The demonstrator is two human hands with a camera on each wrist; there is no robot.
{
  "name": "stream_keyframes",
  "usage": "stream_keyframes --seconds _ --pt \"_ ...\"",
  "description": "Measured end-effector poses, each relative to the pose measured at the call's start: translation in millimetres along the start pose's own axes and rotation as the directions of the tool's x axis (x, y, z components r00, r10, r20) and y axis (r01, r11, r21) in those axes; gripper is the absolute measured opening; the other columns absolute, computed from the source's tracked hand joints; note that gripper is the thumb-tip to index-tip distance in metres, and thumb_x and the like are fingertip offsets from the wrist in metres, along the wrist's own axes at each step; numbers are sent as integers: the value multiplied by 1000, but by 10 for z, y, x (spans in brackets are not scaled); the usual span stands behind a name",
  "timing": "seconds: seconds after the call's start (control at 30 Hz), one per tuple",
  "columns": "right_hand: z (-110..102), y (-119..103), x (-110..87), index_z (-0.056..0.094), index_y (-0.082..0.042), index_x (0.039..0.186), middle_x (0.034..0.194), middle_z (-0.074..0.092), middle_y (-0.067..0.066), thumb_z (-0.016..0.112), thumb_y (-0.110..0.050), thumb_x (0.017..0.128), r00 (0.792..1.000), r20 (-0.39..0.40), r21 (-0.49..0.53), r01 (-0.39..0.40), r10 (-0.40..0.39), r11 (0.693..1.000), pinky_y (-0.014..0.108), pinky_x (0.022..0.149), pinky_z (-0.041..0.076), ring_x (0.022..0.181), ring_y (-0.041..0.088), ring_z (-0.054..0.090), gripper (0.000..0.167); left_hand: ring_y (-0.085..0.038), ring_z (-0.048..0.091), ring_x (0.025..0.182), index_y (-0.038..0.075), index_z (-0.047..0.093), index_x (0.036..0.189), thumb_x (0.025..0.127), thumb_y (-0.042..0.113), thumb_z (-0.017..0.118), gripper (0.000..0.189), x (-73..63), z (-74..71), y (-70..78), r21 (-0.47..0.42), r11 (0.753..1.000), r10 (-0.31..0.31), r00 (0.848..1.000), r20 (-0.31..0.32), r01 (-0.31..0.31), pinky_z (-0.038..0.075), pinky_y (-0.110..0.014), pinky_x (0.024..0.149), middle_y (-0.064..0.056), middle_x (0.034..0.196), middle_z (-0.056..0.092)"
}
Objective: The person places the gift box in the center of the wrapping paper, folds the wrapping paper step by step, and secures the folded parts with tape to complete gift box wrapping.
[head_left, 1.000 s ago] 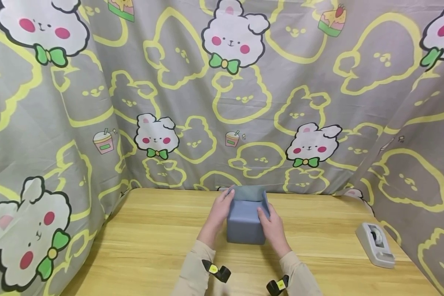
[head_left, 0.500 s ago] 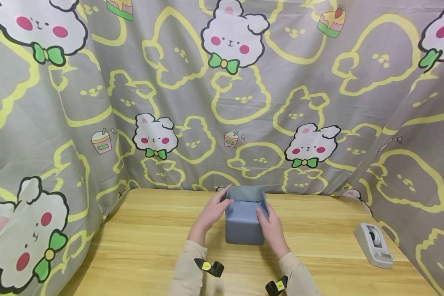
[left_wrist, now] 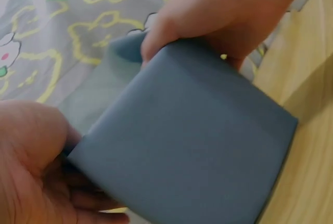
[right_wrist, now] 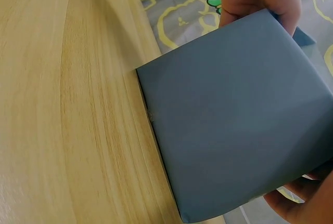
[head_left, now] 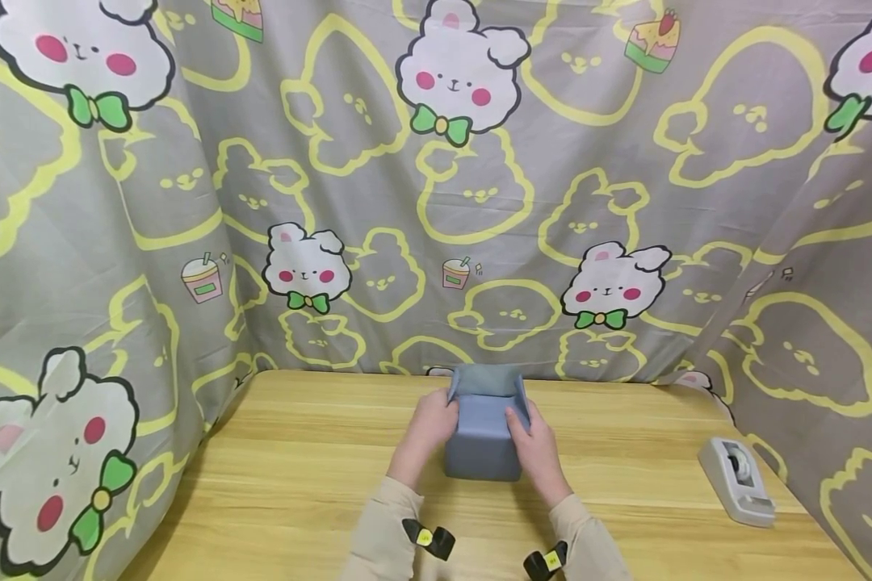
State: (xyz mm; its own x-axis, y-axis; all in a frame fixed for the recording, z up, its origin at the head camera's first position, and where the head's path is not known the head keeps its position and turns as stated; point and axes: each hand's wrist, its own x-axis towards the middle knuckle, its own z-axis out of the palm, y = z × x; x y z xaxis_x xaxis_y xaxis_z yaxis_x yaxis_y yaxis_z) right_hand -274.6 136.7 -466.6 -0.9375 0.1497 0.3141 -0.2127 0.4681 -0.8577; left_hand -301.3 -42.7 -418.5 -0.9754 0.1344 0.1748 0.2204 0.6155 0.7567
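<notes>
A box (head_left: 483, 456) covered in blue-grey paper sits on the table, its nearest face smooth. At its far end the paper (head_left: 488, 381) stands up past the box as loose flaps. My left hand (head_left: 433, 418) grips the far left edge, its thumb tucked behind the corner in the left wrist view. On the opposite side, my right hand (head_left: 536, 448) holds the box with the thumb on top and the fingers along the outer side flap. Seen from the right wrist, the box (right_wrist: 234, 115) fills the middle, and its far end is mostly hidden.
A grey tape dispenser (head_left: 737, 482) with a roll in it stands at the right of the wooden table (head_left: 298, 484). A grey curtain (head_left: 378, 202) with cartoon rabbits hangs close behind the table and along both sides. Each wrist carries a small black camera mount.
My left hand let its fingers open away from the left flap half a second ago, and now it is back against that edge with fingers curled. Right hand and box stay nearly still.
</notes>
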Motion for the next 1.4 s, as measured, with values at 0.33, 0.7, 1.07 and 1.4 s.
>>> stream_keyframes --seconds 0.33,0.7,1.07,1.4 --pt "-15 -16 1 48 2 138 139 51 29 53 -25 99 1000 -20 0 9 -9 1000 56 109 37 133 44 45 48 -19 46 60 4 60 88 99 15 44 22 9 125 3 -63 997 -52 994 -93 46 39 -30 52 -4 65 43" --pt "-16 -24 -1 49 2 137 136 52 30 52 -27 100 1000 -18 -2 14 -14 1000 57 107 39 130 45 48 47 -32 62 102 -2 61 120 101 26 45 36 50 148 -82 -166 986 -40 997 -68 29 51 -49 87 -21 106 66" --pt "-4 -36 -7 49 3 137 135 53 31 52 -26 100 999 -26 8 24 -23 1000 57 107 39 129 45 49 47 -33 30 145 2 30 151 102 47 39 67 37 -40 -197 -317 943 117 992 43 -98 27 -48 118 -18 156 33" --pt "-6 -13 -3 48 3 138 136 52 31 52 -27 100 1000 -13 14 12 -12 1000 57 108 39 130 44 47 48 -40 50 130 -9 48 137 106 24 35 48 28 6 -73 -95 982 154 982 -106 -164 41 -49 109 -26 139 52"
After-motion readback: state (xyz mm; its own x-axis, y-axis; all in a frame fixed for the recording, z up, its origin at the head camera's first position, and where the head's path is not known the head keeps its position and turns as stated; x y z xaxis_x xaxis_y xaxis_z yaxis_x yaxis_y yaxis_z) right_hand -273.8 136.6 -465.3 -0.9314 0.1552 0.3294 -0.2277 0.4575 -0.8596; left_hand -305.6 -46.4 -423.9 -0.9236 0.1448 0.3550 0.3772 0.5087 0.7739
